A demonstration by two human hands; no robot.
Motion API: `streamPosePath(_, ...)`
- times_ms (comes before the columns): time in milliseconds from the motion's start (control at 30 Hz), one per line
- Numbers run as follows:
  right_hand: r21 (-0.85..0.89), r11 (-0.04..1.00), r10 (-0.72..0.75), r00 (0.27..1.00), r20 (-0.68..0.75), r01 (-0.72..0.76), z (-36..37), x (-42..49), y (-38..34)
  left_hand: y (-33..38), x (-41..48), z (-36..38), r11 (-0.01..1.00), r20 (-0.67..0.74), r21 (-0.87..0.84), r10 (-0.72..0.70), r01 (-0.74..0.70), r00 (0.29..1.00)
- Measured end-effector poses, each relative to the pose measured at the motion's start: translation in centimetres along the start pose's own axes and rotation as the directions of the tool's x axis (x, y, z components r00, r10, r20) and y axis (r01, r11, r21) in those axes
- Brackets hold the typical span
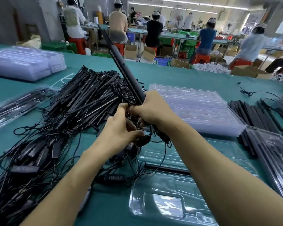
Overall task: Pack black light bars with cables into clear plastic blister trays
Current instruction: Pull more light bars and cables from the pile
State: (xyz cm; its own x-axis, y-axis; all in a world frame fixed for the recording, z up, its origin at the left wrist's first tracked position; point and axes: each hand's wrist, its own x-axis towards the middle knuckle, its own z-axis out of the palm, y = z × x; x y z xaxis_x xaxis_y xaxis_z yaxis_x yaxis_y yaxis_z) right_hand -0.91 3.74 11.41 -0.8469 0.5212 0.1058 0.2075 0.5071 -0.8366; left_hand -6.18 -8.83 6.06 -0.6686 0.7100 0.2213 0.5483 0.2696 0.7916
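The lower end of a black light bar point(121, 62) is gripped in the right hand point(153, 111), fingers wrapped round it. The bar is held tilted, its far end raised up and away to the left above the green table point(186, 74). Pressed up against that hand, the left hand point(119, 129) is curled, and strands of the bar's thin black cable point(162, 137) are pinched between its fingers. More loops are left dangling under the right wrist.

Directly below the forearms, an open clear blister tray point(170, 201) is laid flat on the table, and one black bar point(167, 168) is already seated across it. Just left of the tray, an inline controller point(115, 177) with a row of digits is seen lying on its cable.

To the left, a big tangled pile of bars and cables point(88, 98) is heaped on the table. Behind the right hand, a stack of empty trays point(194, 108) is waiting, and a row of loose black bars point(255, 115) is lined up just beyond it on the right. Far left, another tray stack point(23, 62) is parked, with filled trays point(15, 105) in front of it. Seated workers point(153, 31) are seen at benches in the background.
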Motion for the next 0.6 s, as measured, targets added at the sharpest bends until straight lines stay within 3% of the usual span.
streamPosePath(100,-0.032,0.999,0.016,0.995,-0.1,-0.019,-1.0,0.2,-0.1,-0.8,-1.2,0.1,0.998,-0.04,-0.063,-0.01,0.007,0.999)
streamPosePath(200,0.325,0.946,0.081,0.962,-0.261,0.008,-4.0,0.6,-0.3,-2.3,-3.7,-0.4,0.987,0.019,0.162,0.023,-0.026,1.0)
streamPosePath(267,0.605,0.792,0.183,0.914,-0.363,0.082,-7.2,1.2,-0.7,-3.3,-5.5,-0.3,0.945,0.109,0.317,0.051,-0.083,0.993)
streamPosePath(333,0.812,0.543,0.259,0.878,-0.403,0.212,-10.9,1.8,-0.9,-4.3,-6.5,0.1,0.894,0.187,0.426,0.064,-0.139,0.98)
streamPosePath(400,0.869,0.404,0.28,0.866,-0.415,0.286,-14.0,2.0,-0.8,-5.2,-6.7,0.3,0.835,0.255,0.524,0.034,-0.167,0.966)
streamPosePath(500,0.884,0.371,0.286,0.87,-0.401,0.285,-16.4,2.0,0.5,-6.0,-6.5,0.4,0.769,0.254,0.617,0.005,-0.166,0.967)
streamPosePath(600,0.901,0.348,0.315,0.873,-0.373,0.26,-16.8,1.4,2.0,-6.8,-6.4,1.0,0.67,0.17,0.711,0.131,-0.214,0.977)
